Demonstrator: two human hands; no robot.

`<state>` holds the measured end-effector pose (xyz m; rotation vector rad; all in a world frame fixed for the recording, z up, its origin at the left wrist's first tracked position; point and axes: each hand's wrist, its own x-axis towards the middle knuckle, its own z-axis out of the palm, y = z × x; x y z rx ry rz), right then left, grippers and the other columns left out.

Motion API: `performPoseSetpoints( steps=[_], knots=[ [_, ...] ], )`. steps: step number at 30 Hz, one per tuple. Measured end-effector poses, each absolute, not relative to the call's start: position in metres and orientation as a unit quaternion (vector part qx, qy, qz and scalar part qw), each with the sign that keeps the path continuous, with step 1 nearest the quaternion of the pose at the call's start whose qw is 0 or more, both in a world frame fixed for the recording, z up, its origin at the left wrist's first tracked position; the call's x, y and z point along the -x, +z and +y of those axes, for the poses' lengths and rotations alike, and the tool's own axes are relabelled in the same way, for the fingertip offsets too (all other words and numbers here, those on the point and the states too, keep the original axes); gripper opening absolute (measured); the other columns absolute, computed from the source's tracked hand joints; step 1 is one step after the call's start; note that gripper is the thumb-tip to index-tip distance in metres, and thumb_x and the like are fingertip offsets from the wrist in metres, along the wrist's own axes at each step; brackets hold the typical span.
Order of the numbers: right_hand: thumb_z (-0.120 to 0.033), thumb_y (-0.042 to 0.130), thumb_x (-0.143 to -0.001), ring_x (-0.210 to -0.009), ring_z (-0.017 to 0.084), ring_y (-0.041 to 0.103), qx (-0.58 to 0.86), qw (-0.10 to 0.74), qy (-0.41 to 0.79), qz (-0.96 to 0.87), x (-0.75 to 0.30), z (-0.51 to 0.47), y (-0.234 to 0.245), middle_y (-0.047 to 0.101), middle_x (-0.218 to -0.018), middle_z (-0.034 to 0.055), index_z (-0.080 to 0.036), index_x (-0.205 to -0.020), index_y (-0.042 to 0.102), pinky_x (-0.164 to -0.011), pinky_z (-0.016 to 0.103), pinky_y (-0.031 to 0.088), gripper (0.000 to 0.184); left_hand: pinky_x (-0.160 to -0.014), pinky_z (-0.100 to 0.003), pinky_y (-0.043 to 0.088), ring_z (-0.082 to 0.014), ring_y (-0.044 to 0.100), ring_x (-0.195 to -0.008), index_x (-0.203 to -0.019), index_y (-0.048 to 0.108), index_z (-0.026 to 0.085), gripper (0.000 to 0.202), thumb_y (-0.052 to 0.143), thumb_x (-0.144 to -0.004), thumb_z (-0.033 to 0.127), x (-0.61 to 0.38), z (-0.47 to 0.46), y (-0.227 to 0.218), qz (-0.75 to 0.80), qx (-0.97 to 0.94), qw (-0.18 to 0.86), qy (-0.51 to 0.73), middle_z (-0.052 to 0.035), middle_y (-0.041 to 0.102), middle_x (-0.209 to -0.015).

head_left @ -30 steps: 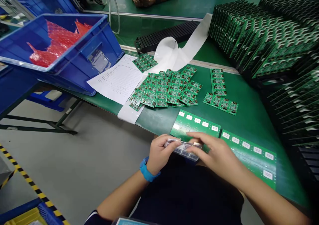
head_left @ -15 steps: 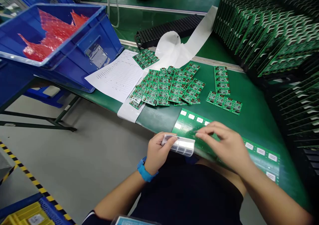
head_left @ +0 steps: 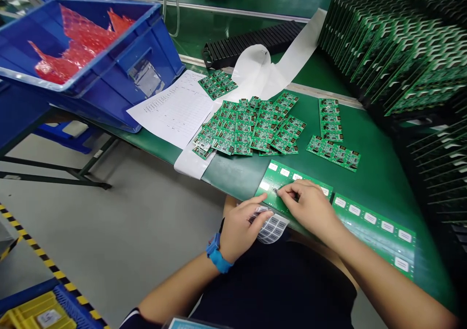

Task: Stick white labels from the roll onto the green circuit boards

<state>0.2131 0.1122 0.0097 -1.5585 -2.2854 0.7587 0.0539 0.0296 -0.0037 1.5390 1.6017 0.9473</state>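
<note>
My left hand [head_left: 241, 229] is closed on a sheet of small printed labels [head_left: 274, 229], which curls downward at the table's front edge. Its index fingertip reaches the near left edge of a green circuit board panel [head_left: 275, 179]. White labels sit along the far row of that panel, and another at its left end. Over the panel, my right hand [head_left: 312, 207] pinches a small label [head_left: 275, 191] at the panel's surface; the fingers partly hide it. A second green panel [head_left: 372, 234] lies to the right, with a row of white labels and one more near its right corner.
A pile of small circuit boards [head_left: 248, 127] lies behind the panels, with two loose strips [head_left: 330, 120] to the right. Racks of upright boards [head_left: 394, 52] line the right. A blue bin [head_left: 120, 71] with red wrap and a printed paper [head_left: 175, 108] are left.
My right hand has moved left and down to the panel's surface. My left hand has shifted slightly right and lower, its index finger stretching toward the panel, and the label sheet has tilted.
</note>
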Motion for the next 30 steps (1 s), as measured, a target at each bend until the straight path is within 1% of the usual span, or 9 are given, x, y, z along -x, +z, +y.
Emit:
performPoseSetpoints(
  steps=[4, 8, 10, 12, 15, 17, 22, 26, 30],
  knots=[
    [-0.025, 0.052, -0.081, -0.07, 0.022, 0.052, 0.493, 0.115, 0.08, -0.859, -0.207, 0.099, 0.015, 0.059, -0.065, 0.0038, -0.021, -0.073, 0.067, -0.067, 0.037, 0.035, 0.017, -0.09, -0.028, 0.048, -0.0175, 0.061, -0.103, -0.092, 0.067, 0.023, 0.014, 0.056, -0.084, 0.026, -0.054, 0.03, -0.005, 0.621, -0.596, 0.355, 0.363, -0.0001, 0.064, -0.115],
    [-0.026, 0.049, -0.084, -0.073, 0.026, 0.051, 0.467, 0.098, -0.061, -0.877, -0.213, 0.093, 0.024, 0.059, -0.071, 0.008, -0.014, -0.099, 0.064, -0.069, 0.041, 0.035, 0.024, -0.091, -0.027, 0.047, -0.0164, 0.061, -0.102, -0.091, 0.066, 0.022, 0.013, 0.055, -0.085, 0.025, -0.053, 0.029, -0.004, 0.622, -0.59, 0.364, 0.365, 0.0003, 0.064, -0.115],
    [-0.028, 0.05, -0.083, -0.077, 0.026, 0.053, 0.504, 0.136, -0.014, -0.853, -0.221, 0.097, 0.027, 0.06, -0.076, 0.0076, -0.015, -0.106, 0.059, -0.072, 0.041, 0.037, 0.028, -0.089, -0.027, 0.047, -0.0161, 0.06, -0.103, -0.091, 0.065, 0.022, 0.014, 0.052, -0.087, 0.025, -0.053, 0.029, -0.002, 0.624, -0.587, 0.371, 0.358, 0.0009, 0.063, -0.117],
    [-0.025, 0.05, -0.083, -0.08, 0.022, 0.056, 0.523, 0.16, 0.132, -0.827, -0.23, 0.105, 0.027, 0.061, -0.081, 0.0049, -0.017, -0.108, 0.054, -0.073, 0.037, 0.041, 0.026, -0.089, -0.028, 0.046, -0.0168, 0.058, -0.106, -0.093, 0.064, 0.022, 0.017, 0.047, -0.089, 0.025, -0.053, 0.028, 0.0, 0.626, -0.587, 0.378, 0.348, 0.0011, 0.061, -0.12],
    [-0.02, 0.048, -0.083, -0.076, 0.016, 0.058, 0.518, 0.126, 0.344, -0.773, -0.236, 0.113, 0.024, 0.062, -0.081, 0.0008, -0.02, -0.109, 0.049, -0.069, 0.03, 0.045, 0.026, -0.09, -0.03, 0.045, -0.0174, 0.055, -0.11, -0.097, 0.062, 0.022, 0.023, 0.039, -0.093, 0.024, -0.054, 0.027, 0.005, 0.629, -0.583, 0.387, 0.339, 0.0008, 0.059, -0.122],
    [-0.02, 0.047, -0.083, -0.076, 0.015, 0.058, 0.523, 0.104, 0.385, -0.753, -0.236, 0.115, 0.021, 0.062, -0.08, -0.0002, -0.02, -0.109, 0.047, -0.07, 0.03, 0.045, 0.027, -0.09, -0.029, 0.045, -0.0166, 0.054, -0.109, -0.1, 0.061, 0.022, 0.026, 0.035, -0.094, 0.023, -0.055, 0.026, 0.008, 0.631, -0.576, 0.395, 0.337, 0.0011, 0.058, -0.123],
    [-0.016, 0.048, -0.081, -0.079, 0.017, 0.058, 0.532, 0.122, 0.353, -0.76, -0.231, 0.11, 0.016, 0.062, -0.078, 0.0009, -0.018, -0.106, 0.046, -0.074, 0.032, 0.046, 0.025, -0.089, -0.027, 0.044, -0.0154, 0.054, -0.108, -0.101, 0.06, 0.023, 0.029, 0.032, -0.095, 0.024, -0.056, 0.027, 0.01, 0.632, -0.564, 0.409, 0.339, 0.0021, 0.058, -0.123],
    [-0.013, 0.048, -0.081, -0.083, 0.021, 0.056, 0.49, 0.126, 0.252, -0.825, -0.231, 0.1, 0.01, 0.061, -0.08, 0.0045, -0.018, -0.096, 0.052, -0.074, 0.035, 0.046, 0.016, -0.089, -0.027, 0.043, -0.0159, 0.055, -0.108, -0.098, 0.062, 0.022, 0.028, 0.033, -0.095, 0.024, -0.056, 0.028, 0.01, 0.633, -0.565, 0.405, 0.341, 0.0015, 0.059, -0.121],
    [-0.016, 0.046, -0.084, -0.09, 0.023, 0.053, 0.471, 0.177, 0.143, -0.852, -0.23, 0.088, 0.013, 0.054, -0.106, 0.0145, -0.015, -0.095, 0.058, -0.077, 0.038, 0.045, 0.016, -0.088, -0.026, 0.043, -0.0156, 0.055, -0.108, -0.096, 0.063, 0.021, 0.029, 0.034, -0.095, 0.024, -0.056, 0.028, 0.013, 0.626, -0.567, 0.409, 0.346, 0.0005, 0.058, -0.122]
  ],
)
